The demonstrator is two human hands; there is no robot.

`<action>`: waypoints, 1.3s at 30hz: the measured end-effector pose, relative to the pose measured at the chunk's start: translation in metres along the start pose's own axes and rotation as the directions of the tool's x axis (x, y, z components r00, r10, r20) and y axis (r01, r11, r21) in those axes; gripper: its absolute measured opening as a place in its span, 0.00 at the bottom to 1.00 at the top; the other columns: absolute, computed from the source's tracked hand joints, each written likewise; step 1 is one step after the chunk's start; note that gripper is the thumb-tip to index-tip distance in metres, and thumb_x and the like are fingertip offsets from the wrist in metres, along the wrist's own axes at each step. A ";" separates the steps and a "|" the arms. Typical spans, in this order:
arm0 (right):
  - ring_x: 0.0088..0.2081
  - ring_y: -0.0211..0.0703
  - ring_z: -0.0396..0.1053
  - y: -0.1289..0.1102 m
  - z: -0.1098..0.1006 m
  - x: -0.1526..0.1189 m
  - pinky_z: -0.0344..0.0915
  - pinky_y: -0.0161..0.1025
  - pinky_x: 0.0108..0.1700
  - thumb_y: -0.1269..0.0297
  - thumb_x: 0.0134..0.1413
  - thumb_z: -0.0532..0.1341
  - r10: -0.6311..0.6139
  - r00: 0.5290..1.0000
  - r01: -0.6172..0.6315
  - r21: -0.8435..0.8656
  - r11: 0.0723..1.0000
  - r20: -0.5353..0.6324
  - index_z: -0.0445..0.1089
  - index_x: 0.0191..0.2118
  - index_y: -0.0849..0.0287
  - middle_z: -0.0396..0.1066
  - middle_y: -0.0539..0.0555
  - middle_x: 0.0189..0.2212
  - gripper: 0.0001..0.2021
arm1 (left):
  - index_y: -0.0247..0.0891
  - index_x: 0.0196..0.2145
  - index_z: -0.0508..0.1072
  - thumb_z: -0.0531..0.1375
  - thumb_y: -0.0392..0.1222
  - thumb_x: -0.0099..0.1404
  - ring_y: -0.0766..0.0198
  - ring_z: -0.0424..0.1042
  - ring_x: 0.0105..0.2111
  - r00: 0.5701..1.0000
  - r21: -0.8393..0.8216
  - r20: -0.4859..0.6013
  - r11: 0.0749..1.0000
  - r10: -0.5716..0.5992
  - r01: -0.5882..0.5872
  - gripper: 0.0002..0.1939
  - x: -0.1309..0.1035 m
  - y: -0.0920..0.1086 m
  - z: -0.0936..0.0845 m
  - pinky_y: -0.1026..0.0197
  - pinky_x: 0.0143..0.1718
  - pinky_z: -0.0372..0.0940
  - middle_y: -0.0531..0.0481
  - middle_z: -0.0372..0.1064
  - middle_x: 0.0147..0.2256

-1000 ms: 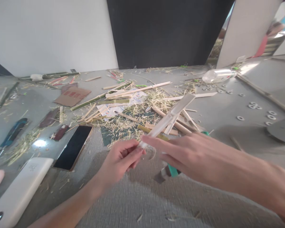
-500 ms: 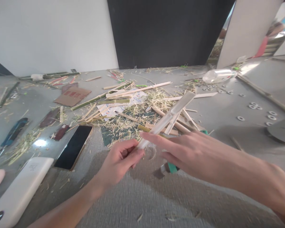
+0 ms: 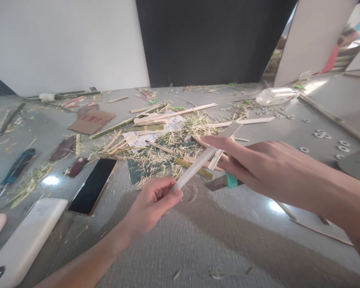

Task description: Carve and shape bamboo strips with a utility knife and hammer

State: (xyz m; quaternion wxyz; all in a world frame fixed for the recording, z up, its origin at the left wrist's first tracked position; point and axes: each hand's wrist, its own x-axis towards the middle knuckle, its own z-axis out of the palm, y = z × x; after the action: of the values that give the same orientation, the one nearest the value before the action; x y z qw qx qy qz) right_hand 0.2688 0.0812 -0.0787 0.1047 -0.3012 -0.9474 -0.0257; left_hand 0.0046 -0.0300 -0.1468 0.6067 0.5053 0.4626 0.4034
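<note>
My left hand pinches the near end of a long pale bamboo strip between thumb and fingers. The strip slants up and away to the right above the littered table. My right hand reaches over from the right, its index finger stretched out along the strip near the far end. Below its curled fingers juts a knife with a teal part and a flat grey blade-like end; most of its handle is hidden by the palm. A second split piece shows just behind the strip.
Shavings and bamboo strips cover a green mat. At left lie a phone, a white power bank and a blue-handled tool. White rings and a plastic bottle are at right.
My right hand has moved up and away along the strip, carrying the knife with it. My left hand keeps its hold, and the strip's far end has dipped slightly.
</note>
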 end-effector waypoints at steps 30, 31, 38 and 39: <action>0.18 0.40 0.58 0.021 -0.003 -0.004 0.48 0.39 0.25 0.58 0.74 0.50 0.074 0.997 -0.075 0.031 0.997 0.029 0.58 0.69 0.51 0.66 0.46 0.20 0.22 | 0.41 0.29 0.60 0.55 0.66 0.74 0.72 0.48 0.18 0.947 0.102 0.239 0.975 -0.216 0.197 0.27 -0.002 -0.001 -0.002 0.66 0.18 0.50 0.62 0.48 0.19; 0.18 0.40 0.58 0.021 -0.003 -0.005 0.48 0.39 0.25 0.58 0.74 0.50 0.071 0.997 -0.072 0.031 0.997 0.027 0.58 0.69 0.51 0.66 0.46 0.20 0.22 | 0.41 0.29 0.60 0.55 0.66 0.74 0.72 0.48 0.18 0.946 0.101 0.238 0.974 -0.221 0.202 0.27 -0.002 -0.001 -0.002 0.66 0.18 0.50 0.62 0.48 0.19; 0.16 0.39 0.57 0.019 -0.004 -0.003 0.46 0.39 0.24 0.59 0.74 0.51 0.073 0.996 -0.076 0.055 0.996 0.044 0.58 0.69 0.51 0.64 0.45 0.18 0.22 | 0.41 0.29 0.59 0.55 0.65 0.74 0.72 0.49 0.16 0.940 0.078 0.257 0.975 -0.224 0.210 0.27 -0.002 -0.003 -0.002 0.67 0.17 0.51 0.63 0.48 0.18; 0.16 0.39 0.56 0.018 -0.005 -0.002 0.46 0.39 0.23 0.59 0.74 0.50 0.077 0.996 -0.081 0.066 0.995 0.053 0.59 0.69 0.50 0.64 0.44 0.17 0.22 | 0.41 0.28 0.59 0.54 0.64 0.75 0.73 0.49 0.16 0.940 0.075 0.263 0.976 -0.216 0.203 0.26 -0.002 -0.003 -0.002 0.68 0.17 0.51 0.63 0.48 0.18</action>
State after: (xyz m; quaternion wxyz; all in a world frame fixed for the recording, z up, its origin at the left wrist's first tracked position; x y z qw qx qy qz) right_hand 0.2818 0.0943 -0.0750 0.0918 -0.3352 -0.9375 0.0184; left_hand 0.0024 -0.0321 -0.1496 0.6914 0.5174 0.4360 0.2532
